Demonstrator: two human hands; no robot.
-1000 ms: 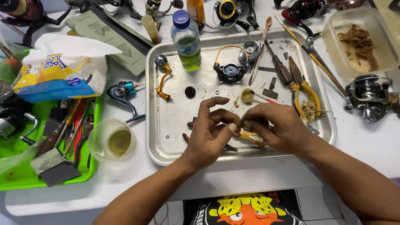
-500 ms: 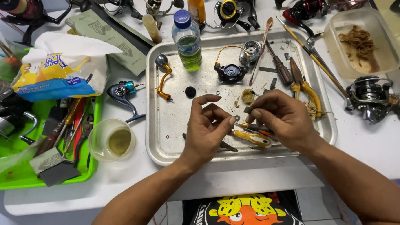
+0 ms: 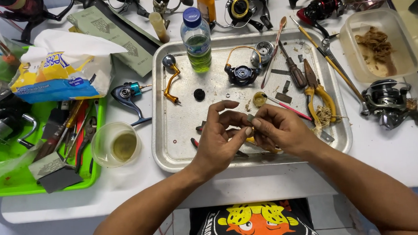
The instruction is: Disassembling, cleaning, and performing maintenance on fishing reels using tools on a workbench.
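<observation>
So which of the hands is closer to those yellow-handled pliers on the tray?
The right. The right hand sits just left of the yellow-handled pliers on the metal tray, close beside them. The left hand is farther left, with the right hand between it and the pliers.

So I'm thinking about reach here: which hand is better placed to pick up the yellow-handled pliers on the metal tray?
Probably the right hand. The yellow-handled pliers lie just beyond it on the metal tray, while the left hand would have to cross over.
</observation>
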